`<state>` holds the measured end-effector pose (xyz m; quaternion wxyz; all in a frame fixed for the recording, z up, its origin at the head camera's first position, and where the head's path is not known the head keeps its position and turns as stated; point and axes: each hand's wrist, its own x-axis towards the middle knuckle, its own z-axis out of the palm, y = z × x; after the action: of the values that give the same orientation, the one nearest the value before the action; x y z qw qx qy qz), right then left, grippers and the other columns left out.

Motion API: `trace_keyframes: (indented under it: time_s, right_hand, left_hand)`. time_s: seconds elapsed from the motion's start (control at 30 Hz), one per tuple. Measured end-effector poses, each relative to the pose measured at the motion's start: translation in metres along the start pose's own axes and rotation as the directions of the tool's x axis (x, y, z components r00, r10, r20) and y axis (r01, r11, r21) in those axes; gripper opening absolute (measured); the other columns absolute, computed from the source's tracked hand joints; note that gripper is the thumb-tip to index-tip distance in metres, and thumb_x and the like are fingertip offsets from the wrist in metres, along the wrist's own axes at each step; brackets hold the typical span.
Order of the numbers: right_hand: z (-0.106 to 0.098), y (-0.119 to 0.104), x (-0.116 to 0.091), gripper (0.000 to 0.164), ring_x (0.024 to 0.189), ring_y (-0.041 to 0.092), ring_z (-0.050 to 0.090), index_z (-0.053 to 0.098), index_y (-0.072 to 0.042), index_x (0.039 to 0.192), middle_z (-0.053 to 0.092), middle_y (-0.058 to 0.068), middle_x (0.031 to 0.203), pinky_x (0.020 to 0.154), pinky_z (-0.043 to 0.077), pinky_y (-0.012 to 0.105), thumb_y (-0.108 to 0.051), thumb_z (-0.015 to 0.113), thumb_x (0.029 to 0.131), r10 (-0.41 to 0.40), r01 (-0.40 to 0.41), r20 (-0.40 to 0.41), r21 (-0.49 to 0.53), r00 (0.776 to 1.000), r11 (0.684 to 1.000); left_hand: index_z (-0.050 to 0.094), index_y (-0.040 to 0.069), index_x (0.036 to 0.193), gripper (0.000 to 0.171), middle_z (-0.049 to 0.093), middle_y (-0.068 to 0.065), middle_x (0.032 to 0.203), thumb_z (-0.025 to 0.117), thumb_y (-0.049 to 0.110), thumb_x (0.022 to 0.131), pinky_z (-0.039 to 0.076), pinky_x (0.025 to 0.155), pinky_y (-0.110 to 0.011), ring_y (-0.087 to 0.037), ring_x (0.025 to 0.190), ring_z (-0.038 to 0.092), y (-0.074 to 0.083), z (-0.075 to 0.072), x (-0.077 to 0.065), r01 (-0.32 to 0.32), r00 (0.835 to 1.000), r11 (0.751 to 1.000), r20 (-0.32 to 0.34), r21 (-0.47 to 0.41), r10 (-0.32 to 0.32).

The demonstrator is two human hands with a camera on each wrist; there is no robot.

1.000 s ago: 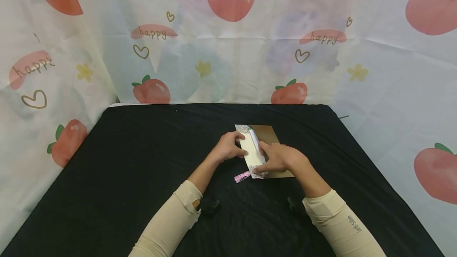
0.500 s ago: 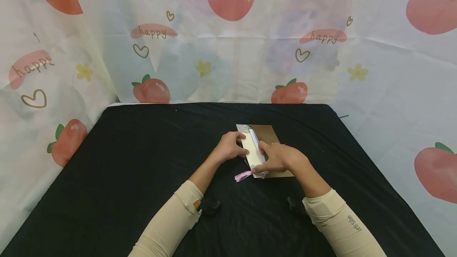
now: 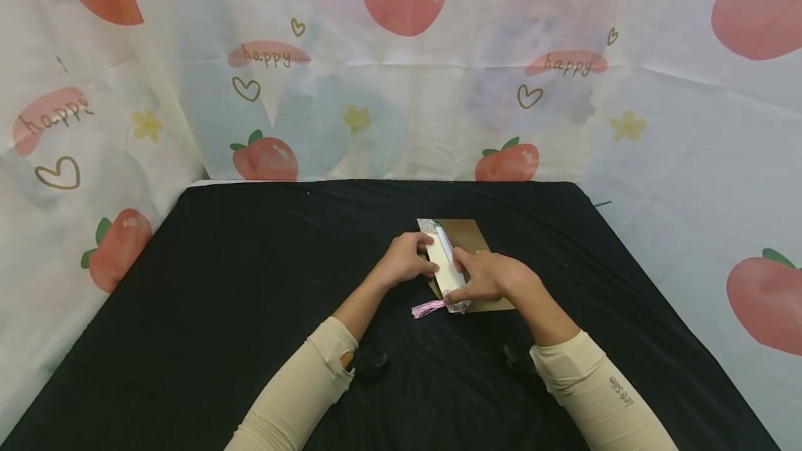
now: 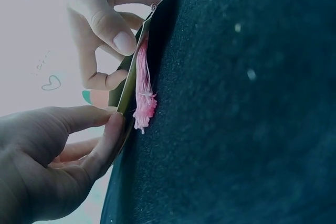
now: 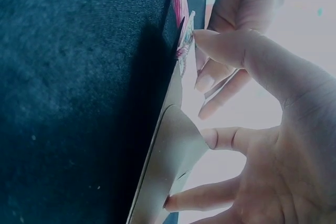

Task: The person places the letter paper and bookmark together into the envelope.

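A cream bookmark (image 3: 443, 266) with silvery lace-patterned ends and a pink tassel (image 3: 429, 308) lies slanted over the left side of a brown paper envelope (image 3: 465, 231). My left hand (image 3: 403, 257) pinches the bookmark's left long edge between thumb and fingers. From the right, my right hand (image 3: 496, 275) reaches over the envelope with spread fingers. Its thumb touches the lower lace end beside the tassel. In the right wrist view, the index fingertip (image 5: 211, 138) meets the lifted brown upper layer (image 5: 176, 140) of the envelope, which partly hides the bookmark's right side.
A black cloth (image 3: 282, 284) covers the table under both hands. Behind and beside it hangs a pale curtain (image 3: 401, 110) printed with fruit and hearts. Small dark devices (image 3: 371, 362) sit by both wrists.
The bookmark has slid slightly right, and my left fingers have moved right with it. A brown lower edge now shows on its left. The right hand stays nearly still.
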<state>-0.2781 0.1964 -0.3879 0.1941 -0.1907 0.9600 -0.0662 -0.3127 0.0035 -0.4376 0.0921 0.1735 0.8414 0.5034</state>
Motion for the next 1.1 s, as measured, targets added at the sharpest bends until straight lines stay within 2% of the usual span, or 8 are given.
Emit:
trace_keyframes:
  time_s: [0.3, 0.4, 0.57, 0.8, 1.1]
  right_hand:
    - [0.001, -0.001, 0.0, 0.073, 0.078, 0.021, 0.057, 0.051, -0.014, 0.126, 0.057, 0.005, 0.089, 0.066, 0.048, 0.038, -0.062, 0.079, 0.078, -0.001, 0.001, 0.0, -0.002, 1.0, 1.0]
    - [0.001, -0.001, -0.001, 0.073, 0.078, 0.021, 0.057, 0.051, -0.014, 0.125, 0.057, 0.005, 0.088, 0.066, 0.047, 0.038, -0.062, 0.079, 0.078, 0.0, 0.0, 0.0, -0.004, 1.0, 1.0]
    - [0.001, -0.002, -0.001, 0.071, 0.077, 0.022, 0.057, 0.05, -0.014, 0.124, 0.056, 0.006, 0.087, 0.065, 0.046, 0.038, -0.061, 0.079, 0.078, -0.008, 0.008, 0.006, -0.017, 1.0, 1.0]
    - [0.0, -0.002, -0.001, 0.067, 0.076, 0.021, 0.056, 0.05, -0.014, 0.121, 0.056, 0.006, 0.086, 0.063, 0.045, 0.037, -0.057, 0.08, 0.079, -0.012, 0.012, 0.013, -0.016, 1.0, 1.0]
    - [0.0, -0.001, 0.0, 0.065, 0.078, 0.022, 0.055, 0.05, -0.015, 0.119, 0.055, 0.006, 0.088, 0.065, 0.045, 0.038, -0.055, 0.081, 0.079, -0.013, 0.013, 0.012, -0.019, 1.0, 1.0]
  left_hand:
    - [0.061, -0.005, 0.135, 0.054, 0.072, -0.017, 0.113, 0.083, -0.002, 0.085, 0.053, 0.069, -0.024, -0.016, 0.07, 0.073, -0.002, 0.006, 0.002, 0.011, 1.0, 1.0, 0.007, 0.024, -0.011]
    - [0.061, -0.006, 0.135, 0.055, 0.073, -0.017, 0.112, 0.083, -0.003, 0.084, 0.054, 0.067, -0.024, -0.016, 0.07, 0.073, -0.001, 0.008, 0.002, 0.017, 1.0, 1.0, 0.007, 0.006, -0.017]
    - [0.062, -0.006, 0.135, 0.055, 0.073, -0.017, 0.111, 0.083, -0.002, 0.084, 0.053, 0.068, -0.023, -0.015, 0.071, 0.072, -0.001, 0.011, 0.002, 0.014, 1.0, 1.0, -0.012, 0.008, -0.014]
    - [0.061, -0.006, 0.135, 0.054, 0.072, -0.015, 0.109, 0.082, -0.003, 0.085, 0.056, 0.066, -0.025, -0.017, 0.071, 0.073, -0.002, 0.014, 0.004, 0.03, 0.999, 0.998, -0.026, -0.062, -0.032]
    - [0.06, -0.007, 0.135, 0.054, 0.071, -0.017, 0.112, 0.081, -0.004, 0.086, 0.058, 0.064, -0.026, -0.018, 0.073, 0.073, -0.003, 0.015, 0.005, 0.037, 0.999, 0.994, -0.028, -0.1, -0.04]
